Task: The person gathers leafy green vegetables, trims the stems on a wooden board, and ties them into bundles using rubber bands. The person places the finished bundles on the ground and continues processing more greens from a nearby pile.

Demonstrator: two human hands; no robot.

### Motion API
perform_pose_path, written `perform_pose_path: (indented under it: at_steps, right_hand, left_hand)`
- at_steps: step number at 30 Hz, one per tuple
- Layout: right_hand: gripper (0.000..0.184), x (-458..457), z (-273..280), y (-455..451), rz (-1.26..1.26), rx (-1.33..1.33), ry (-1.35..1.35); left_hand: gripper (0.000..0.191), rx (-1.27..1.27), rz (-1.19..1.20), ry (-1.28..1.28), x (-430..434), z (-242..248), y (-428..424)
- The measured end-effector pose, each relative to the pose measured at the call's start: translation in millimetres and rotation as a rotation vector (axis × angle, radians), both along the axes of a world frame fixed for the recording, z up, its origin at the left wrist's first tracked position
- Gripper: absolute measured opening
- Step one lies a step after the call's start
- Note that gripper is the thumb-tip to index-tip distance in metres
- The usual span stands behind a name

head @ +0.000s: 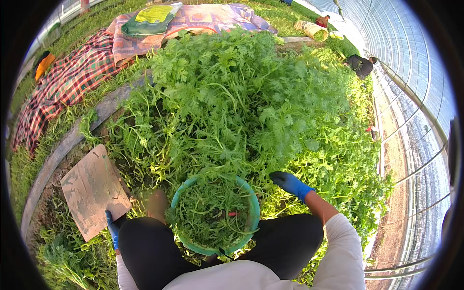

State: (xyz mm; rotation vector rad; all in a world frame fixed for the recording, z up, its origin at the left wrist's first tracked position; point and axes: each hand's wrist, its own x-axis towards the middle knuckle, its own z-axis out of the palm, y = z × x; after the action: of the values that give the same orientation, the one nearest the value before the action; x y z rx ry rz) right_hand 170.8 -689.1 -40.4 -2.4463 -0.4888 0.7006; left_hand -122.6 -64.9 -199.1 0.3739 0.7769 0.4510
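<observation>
My left hand [114, 228], in a blue glove with dark fingers, grips the lower edge of a flat, soiled cardboard piece [95, 194] left of my knee. My knee hides part of that hand. Between my legs stands a turquoise plastic tub [256, 214] holding cut leafy greens [210, 203]; a small red item [233, 214] lies among them. Beyond the tub rises a dense mass of lobed leafy greens [232, 108]. My right hand [289, 184], gloved alike, reaches to the edge of this foliage, right of the tub. Whether its fingers hold any stems is unclear.
A grey border strip [76, 141] curves along the left. Beyond it lie a plaid cloth [72, 83], a patterned blanket [203, 20] and a green-yellow sack [150, 20]. Two people [360, 66] [322, 21] crouch at the far right, near the greenhouse's plastic wall [417, 54].
</observation>
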Motion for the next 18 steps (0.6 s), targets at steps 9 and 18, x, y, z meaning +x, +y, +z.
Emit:
perform_pose_path:
  at_steps: [9,18]
  right_hand:
    - [0.037,146.7,-90.7,18.2,-0.441,-0.012,-0.23]
    - [0.05,124.8,-103.8,-101.4,-1.368,1.02,-0.128]
  left_hand:
    - [0.039,1.067,-1.119,0.426,149.5,228.2,-60.5]
    - [0.076,2.285,-1.693,-0.793,365.6,197.4,-385.1]
